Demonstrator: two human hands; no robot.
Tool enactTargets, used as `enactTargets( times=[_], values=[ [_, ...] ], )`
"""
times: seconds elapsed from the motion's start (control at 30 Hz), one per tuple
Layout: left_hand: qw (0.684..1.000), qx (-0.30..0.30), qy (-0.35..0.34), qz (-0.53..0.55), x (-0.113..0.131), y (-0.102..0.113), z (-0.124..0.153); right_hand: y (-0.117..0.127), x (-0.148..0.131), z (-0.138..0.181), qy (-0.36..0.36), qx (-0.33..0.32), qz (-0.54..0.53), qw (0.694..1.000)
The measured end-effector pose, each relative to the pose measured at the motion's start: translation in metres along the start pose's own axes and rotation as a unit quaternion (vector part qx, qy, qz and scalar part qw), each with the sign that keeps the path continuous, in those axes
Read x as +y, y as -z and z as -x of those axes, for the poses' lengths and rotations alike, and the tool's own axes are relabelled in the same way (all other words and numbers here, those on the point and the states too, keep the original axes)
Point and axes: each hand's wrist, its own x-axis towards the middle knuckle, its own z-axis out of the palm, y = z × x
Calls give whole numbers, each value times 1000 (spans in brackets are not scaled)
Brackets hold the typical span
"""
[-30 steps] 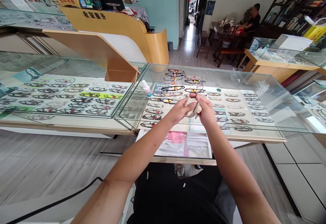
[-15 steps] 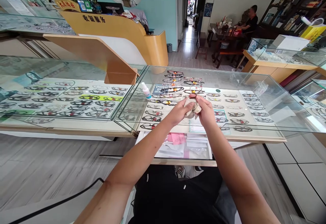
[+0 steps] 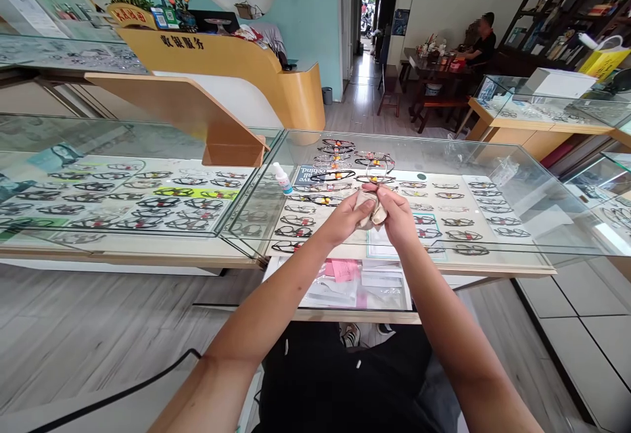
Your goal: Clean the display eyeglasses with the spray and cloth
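Note:
My left hand (image 3: 349, 217) and my right hand (image 3: 398, 217) are close together above the glass counter. Between them is a bunched beige cloth (image 3: 371, 217), which the left fingers press from one side. The right fingers close around the cloth and a pair of glasses (image 3: 379, 169); a thin round rim shows beyond the fingertips, while the rest is hidden. Several more pairs of eyeglasses (image 3: 332, 175) lie in rows on the counter top, just past my hands. To their left a small white spray bottle (image 3: 282, 179) stands upright.
Under the glass of the display case (image 3: 513, 157) are rows of frames. An open drawer (image 3: 355, 315) with plastic packets and pink paper juts out below my forearms. A tilted brown board (image 3: 167, 91) rises at the left. One person (image 3: 483, 42) sits at a far table.
My fingers and the cloth have shifted slightly, with more of the cloth folded between the hands. The counter's glasses and bottle look unmoved.

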Motion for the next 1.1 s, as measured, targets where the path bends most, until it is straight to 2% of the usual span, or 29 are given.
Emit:
enactTargets(
  times=[0.13,0.3,0.47,0.57,0.73,0.93,1.1],
  values=[
    [1000,17,-20,-2,-1,-5,2,-2,-1,1,17,-13,21,1000],
    [998,53,-28,5,-3,-4,-3,-2,1,1,21,-26,-7,999],
    [1000,10,-5,0,-3,2,-3,-1,1,1,-5,6,-26,1000],
    [1000,-3,-9,-1,-4,1,0,-1,1,1,-8,10,-2,1000],
    [999,29,-31,-2,-7,-3,-1,-2,5,1,33,-11,23,999],
    [997,57,-39,-18,-10,0,-7,-7,2,2,4,3,-27,1000],
    [1000,-4,-14,-21,-6,3,-3,-5,-3,2,-57,30,-57,996]
  ],
)
